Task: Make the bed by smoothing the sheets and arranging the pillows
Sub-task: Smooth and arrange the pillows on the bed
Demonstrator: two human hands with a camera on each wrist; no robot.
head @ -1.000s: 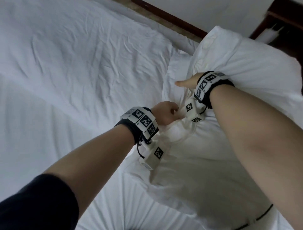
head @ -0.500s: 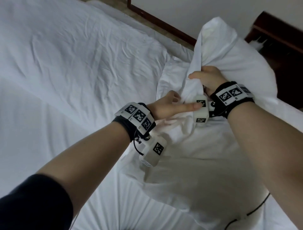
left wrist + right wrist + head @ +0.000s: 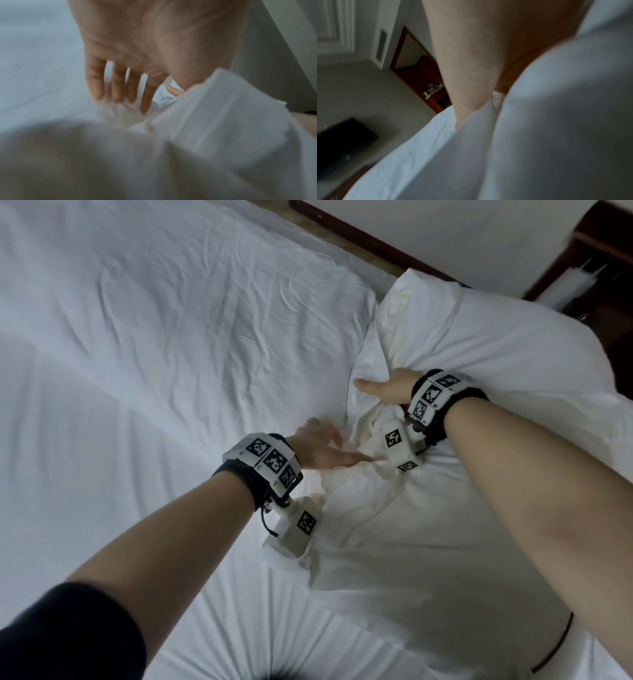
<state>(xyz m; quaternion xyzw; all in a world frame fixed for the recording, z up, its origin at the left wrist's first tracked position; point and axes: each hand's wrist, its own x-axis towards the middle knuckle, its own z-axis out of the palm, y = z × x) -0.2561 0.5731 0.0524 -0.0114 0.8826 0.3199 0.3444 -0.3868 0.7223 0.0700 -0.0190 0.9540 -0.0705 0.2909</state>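
Left hand (image 3: 317, 448) spread flat, fingers (image 3: 96, 79) straight, steadying bunched open end of plump white fabric pillow (image 3: 479, 378). Right hand (image 3: 387, 388) buried in folds, apparently stuffing; grip indiscernible.

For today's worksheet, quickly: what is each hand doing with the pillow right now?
Left hand: open, fingers straight, tips at the bunched pillow fabric.
Right hand: thumb out, fingers buried in the pillow; grip cannot be told.
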